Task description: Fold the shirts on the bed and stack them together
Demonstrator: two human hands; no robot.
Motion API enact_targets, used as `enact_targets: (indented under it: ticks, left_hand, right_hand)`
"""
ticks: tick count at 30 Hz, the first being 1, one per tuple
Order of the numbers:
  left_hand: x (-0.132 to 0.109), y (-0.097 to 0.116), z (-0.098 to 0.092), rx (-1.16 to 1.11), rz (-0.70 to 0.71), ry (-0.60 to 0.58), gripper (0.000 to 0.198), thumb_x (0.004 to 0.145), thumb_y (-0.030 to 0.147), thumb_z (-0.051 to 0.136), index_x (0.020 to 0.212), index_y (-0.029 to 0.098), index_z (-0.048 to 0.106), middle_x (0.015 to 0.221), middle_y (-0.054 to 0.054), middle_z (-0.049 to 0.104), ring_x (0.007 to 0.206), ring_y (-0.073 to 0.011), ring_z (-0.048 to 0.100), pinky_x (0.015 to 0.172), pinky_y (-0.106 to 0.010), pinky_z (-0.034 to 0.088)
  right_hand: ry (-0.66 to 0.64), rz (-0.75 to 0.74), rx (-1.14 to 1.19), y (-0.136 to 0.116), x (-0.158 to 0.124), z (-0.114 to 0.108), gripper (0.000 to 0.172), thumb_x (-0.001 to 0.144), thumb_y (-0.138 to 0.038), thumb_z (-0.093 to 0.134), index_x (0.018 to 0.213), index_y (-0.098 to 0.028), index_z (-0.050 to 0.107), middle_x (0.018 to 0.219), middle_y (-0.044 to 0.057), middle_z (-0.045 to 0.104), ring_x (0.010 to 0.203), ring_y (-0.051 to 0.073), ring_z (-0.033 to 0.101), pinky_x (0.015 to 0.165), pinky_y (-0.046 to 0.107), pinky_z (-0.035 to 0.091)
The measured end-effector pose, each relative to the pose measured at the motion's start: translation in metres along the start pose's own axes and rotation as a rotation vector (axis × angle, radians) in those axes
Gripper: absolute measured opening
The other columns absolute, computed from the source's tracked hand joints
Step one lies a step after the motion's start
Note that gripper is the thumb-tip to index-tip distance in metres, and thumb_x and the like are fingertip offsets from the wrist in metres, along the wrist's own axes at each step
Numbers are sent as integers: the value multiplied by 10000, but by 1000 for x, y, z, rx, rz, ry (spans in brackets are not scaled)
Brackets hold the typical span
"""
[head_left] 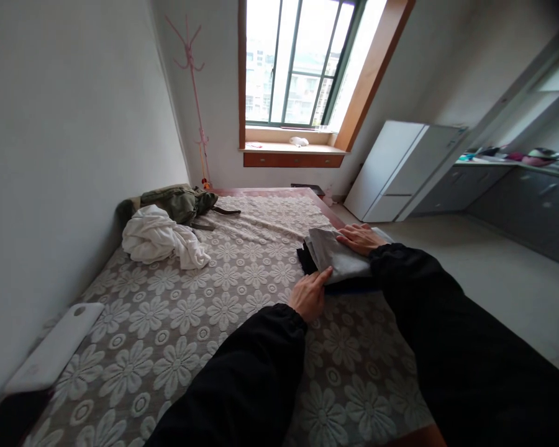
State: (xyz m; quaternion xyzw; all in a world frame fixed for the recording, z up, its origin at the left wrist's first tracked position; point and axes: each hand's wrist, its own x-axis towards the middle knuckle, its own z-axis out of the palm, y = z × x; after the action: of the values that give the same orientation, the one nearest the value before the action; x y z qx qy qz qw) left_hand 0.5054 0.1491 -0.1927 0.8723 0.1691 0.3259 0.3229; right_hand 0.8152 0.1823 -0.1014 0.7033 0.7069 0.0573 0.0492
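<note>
A folded light-grey cloth item (340, 256), which looks like a garment, lies on top of black folded cloth (349, 285) near the right side of the patterned cover. My right hand (359, 239) rests flat on its far right part, fingers stretched out. My left hand (309, 294) touches the near left edge of the grey cloth, with the index finger extended along it. Its other fingers are partly hidden. The stack sits directly on the grey cover (226, 310) with raised white flowers.
A crumpled white cloth (161, 239) and an olive-green bag (179, 202) lie by the left wall. Nearer is a white board (53, 351) with a hole. Beyond stand a pink coat rack (194, 93), a window sill (270, 148) and a white fridge (391, 167); grey cabinets (517, 198) are right.
</note>
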Motion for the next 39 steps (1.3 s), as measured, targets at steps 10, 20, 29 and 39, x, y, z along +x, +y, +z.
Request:
enact_targets:
  ticks: [10,20,29,39]
  left_hand:
    - [-2,4,-2,41,-83,30,657,949,142,418,1567,364,387,1654,-43,339,1270,-257,618,1020,-379,561]
    - [-1,1,-1,121,4,1,720,905,156,475,1593,305,322,1708,-26,252,1374,-280,522,1102,-445,510]
    - [-3,13,-5,277,-16,26,607,892,228,552,1490,228,444,1555,-90,474,1261,-331,498,1028,-529,515]
    - [-1,11,-4,315,-95,-39,697,842,169,601,1506,278,418,1634,-62,391,1273,-335,489,1036,-512,483]
  right_hand:
    - [98,113,-85,-1,-14,3,597,988,-613,279,1411,-277,535,1354,153,621,1231,354,540,1032,537,361]
    - [183,-59,123,-87,32,-1,563,1037,-483,268,1574,-335,353,1643,57,391,1514,301,320,1213,564,230]
    - [43,-67,-2,-111,35,18,502,1060,-337,235,1385,-163,576,1437,176,602,1323,326,525,1132,504,336]
    - [141,122,35,-88,15,14,623,1042,-565,252,1592,-288,348,1670,73,343,1539,328,255,1242,627,71]
